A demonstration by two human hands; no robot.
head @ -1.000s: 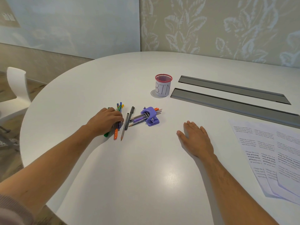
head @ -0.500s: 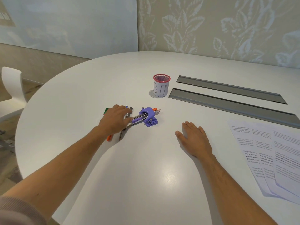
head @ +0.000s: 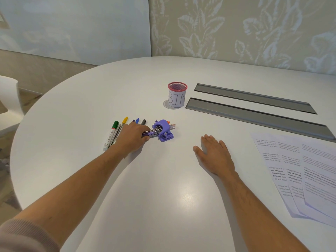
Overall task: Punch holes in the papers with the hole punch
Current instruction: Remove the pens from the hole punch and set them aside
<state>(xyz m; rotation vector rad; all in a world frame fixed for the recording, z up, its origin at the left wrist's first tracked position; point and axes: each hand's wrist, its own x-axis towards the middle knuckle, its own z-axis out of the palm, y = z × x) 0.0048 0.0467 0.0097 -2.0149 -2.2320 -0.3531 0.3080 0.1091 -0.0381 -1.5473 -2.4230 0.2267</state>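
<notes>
From the head view, the person's left hand (head: 133,136) lay over a scatter of pens and pencils on the white surface (head: 163,197), just left of the purple hole punch (head: 163,131). Its fingers curled down onto the purple pen and pencils (head: 151,132) that ran through the open mouth of the punch; the grip was on those shafts, though the fingertips themselves were hidden beneath the hand, so how tightly they closed could not be told. The punch sat on its base, with a pencil tip (head: 173,124) and an orange end poking out on its far side.

Beside the wrist lay a green-capped white marker (head: 111,135), and beyond the knuckles showed a yellow cap (head: 125,120), a blue cap (head: 137,120) and a dark grey cap (head: 143,122).

The right hand (head: 213,154) rested palm down on the surface, fingers straight and slightly spread, its grip wide and holding nothing. It lay well apart from the punch.

The papers (head: 298,171), several printed sheets fanned one over another, lay at the right edge of the surface, apart from both hands and from the punch.

Farther back stood a red-rimmed mesh cup (head: 177,94) wrapped in paper lettered "BIN", and to its right two long grey slots (head: 254,113) were set into the surface.
</notes>
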